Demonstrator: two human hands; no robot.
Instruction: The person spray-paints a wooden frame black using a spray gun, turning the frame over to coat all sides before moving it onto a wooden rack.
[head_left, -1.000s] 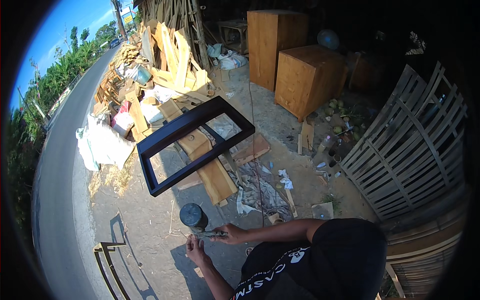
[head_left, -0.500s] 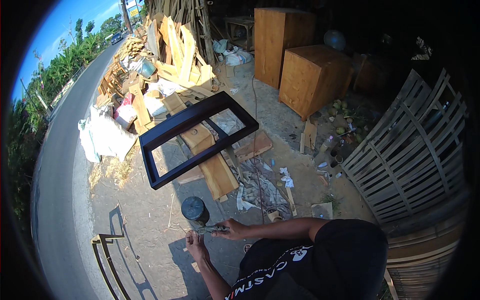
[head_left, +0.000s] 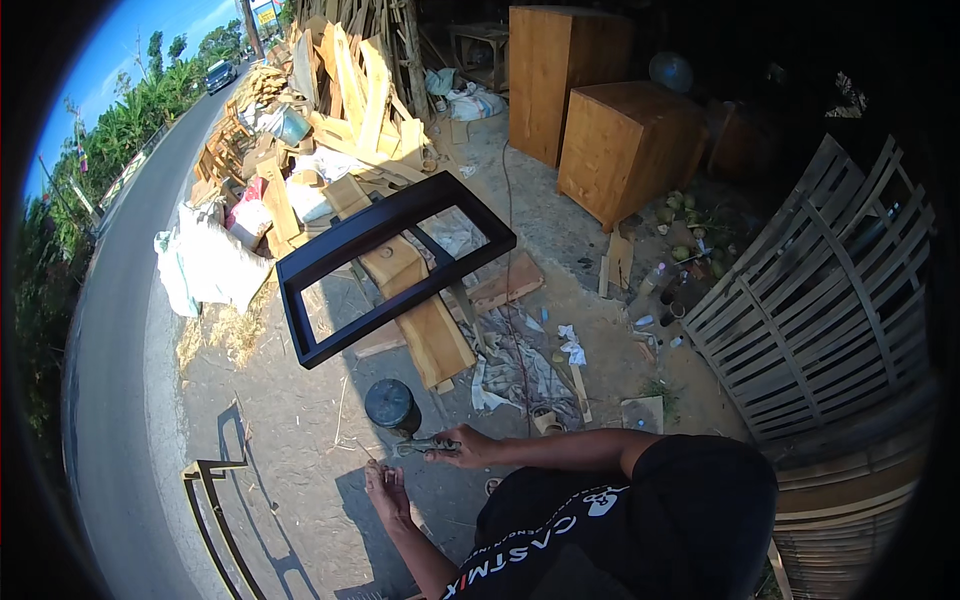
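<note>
My right hand (head_left: 468, 447) reaches across my body and is shut on a slim grey tool (head_left: 420, 447), possibly a brush, whose tip points left. It hovers just below a round dark can (head_left: 392, 404) standing on the dusty ground. My left hand (head_left: 386, 488) is lower, near the ground under the tool, with its fingers spread and nothing seen in it. Beyond the can, a black rectangular frame (head_left: 390, 262) with two openings lies tilted on a wooden bench (head_left: 432, 338).
Another dark frame (head_left: 212, 500) lies on the ground at the left by the road (head_left: 110, 380). Rags and scraps (head_left: 520, 365) litter the ground. Piled offcuts (head_left: 330, 100), two wooden cabinets (head_left: 620, 145) and slatted panels (head_left: 830, 300) surround the spot.
Both hands stay nearly where they were beside the can. The view has shifted slightly, so the black frame sits a little higher and further right.
</note>
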